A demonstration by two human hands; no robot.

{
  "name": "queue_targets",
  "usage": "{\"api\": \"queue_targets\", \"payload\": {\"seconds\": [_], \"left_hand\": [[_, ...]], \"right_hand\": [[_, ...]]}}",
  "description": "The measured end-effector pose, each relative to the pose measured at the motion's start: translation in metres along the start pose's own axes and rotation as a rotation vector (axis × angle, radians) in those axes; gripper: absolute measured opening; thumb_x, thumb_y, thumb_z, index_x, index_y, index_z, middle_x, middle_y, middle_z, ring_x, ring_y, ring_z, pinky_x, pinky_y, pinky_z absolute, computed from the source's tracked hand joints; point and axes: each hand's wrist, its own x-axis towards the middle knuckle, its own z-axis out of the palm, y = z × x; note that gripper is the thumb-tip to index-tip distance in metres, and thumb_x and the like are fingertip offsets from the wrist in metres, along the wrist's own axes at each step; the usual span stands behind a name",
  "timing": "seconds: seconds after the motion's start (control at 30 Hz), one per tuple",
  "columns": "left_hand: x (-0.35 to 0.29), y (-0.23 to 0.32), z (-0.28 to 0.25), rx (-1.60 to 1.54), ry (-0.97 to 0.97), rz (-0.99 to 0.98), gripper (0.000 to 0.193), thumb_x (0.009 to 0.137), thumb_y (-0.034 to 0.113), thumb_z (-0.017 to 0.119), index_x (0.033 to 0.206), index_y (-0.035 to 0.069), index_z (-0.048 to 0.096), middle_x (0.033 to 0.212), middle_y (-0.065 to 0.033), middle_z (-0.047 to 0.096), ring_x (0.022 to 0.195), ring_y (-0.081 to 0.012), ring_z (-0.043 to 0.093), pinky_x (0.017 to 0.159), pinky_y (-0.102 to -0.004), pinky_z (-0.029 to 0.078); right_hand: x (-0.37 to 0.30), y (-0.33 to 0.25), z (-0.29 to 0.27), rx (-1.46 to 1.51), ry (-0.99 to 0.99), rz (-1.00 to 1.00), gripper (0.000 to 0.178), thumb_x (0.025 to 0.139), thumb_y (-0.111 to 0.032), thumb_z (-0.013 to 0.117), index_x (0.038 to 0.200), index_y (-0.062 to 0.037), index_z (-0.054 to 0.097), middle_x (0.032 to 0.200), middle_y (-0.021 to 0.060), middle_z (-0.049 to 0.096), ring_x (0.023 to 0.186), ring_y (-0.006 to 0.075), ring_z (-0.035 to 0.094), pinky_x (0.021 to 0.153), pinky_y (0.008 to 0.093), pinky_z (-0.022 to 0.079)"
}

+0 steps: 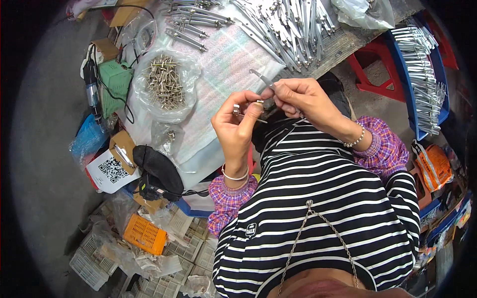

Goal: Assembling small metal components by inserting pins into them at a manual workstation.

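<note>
My left hand (233,124) is closed with small silver metal pins (236,109) between its fingers; their wide heads stick out and a thin shank shows below the thumb. My right hand (310,102) pinches a flat grey metal strip (261,76) with a curved end pointing up and left. The fingertips of both hands nearly meet, and the lower part of the strip is hidden behind them. Left of my hands, a clear plastic bag (186,107) lies open around a heap of similar headed pins (164,84).
Long silver metal strips (293,30) pile at the table's far side, with jointed metal pieces (194,22) left of them. A blue tray (415,107) of metal parts stands right, beside a red stool (375,64). A green box (113,82) and electric screwdriver (92,89) lie left.
</note>
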Motion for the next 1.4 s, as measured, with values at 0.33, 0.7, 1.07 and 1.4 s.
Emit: {"api": "queue_targets", "payload": {"seconds": [0.33,0.7,1.07,1.4], "left_hand": [[-0.002,-0.007,0.005,-0.010,0.075,0.048,0.008,0.077,-0.002,0.063,0.085,0.000,0.060,0.072,0.0032,0.054,0.058,-0.0009,0.041,0.050,-0.0144,0.031],[-0.005,-0.003,0.011,0.423,0.128,0.335,0.010,0.070,-0.004,0.065,0.079,0.000,0.060,0.071,0.0009,0.053,0.052,-0.0008,0.038,0.044,-0.0159,0.027],[-0.005,-0.001,0.011,0.404,0.099,0.289,0.010,0.070,-0.005,0.066,0.078,0.001,0.061,0.069,0.0012,0.054,0.051,-0.0006,0.039,0.044,-0.0155,0.027],[-0.002,0.000,0.007,-0.075,-0.003,-0.026,0.019,0.072,-0.005,0.067,0.089,-0.002,0.059,0.077,-0.0005,0.057,0.060,-0.0020,0.046,0.055,-0.0141,0.037]], "right_hand": [[-0.004,0.004,0.000,0.251,-0.039,0.193,0.030,0.091,-0.017,0.048,0.111,0.0048,0.051,0.075,0.0038,0.055,0.057,0.0071,0.050,0.051,0.0178,0.042],[-0.007,0.004,0.001,0.280,0.042,0.219,0.028,0.090,-0.013,0.049,0.111,0.0067,0.050,0.081,0.0079,0.059,0.064,0.0092,0.054,0.055,0.0202,0.047],[-0.008,-0.002,0.002,0.219,0.041,0.230,0.026,0.089,-0.013,0.053,0.107,0.0049,0.054,0.083,0.0080,0.061,0.063,0.0092,0.058,0.058,0.0196,0.051],[-0.006,0.001,-0.006,0.185,-0.038,0.240,0.024,0.083,-0.009,0.060,0.104,0.0026,0.056,0.080,0.0085,0.062,0.062,0.0107,0.058,0.057,0.0204,0.049]]}}
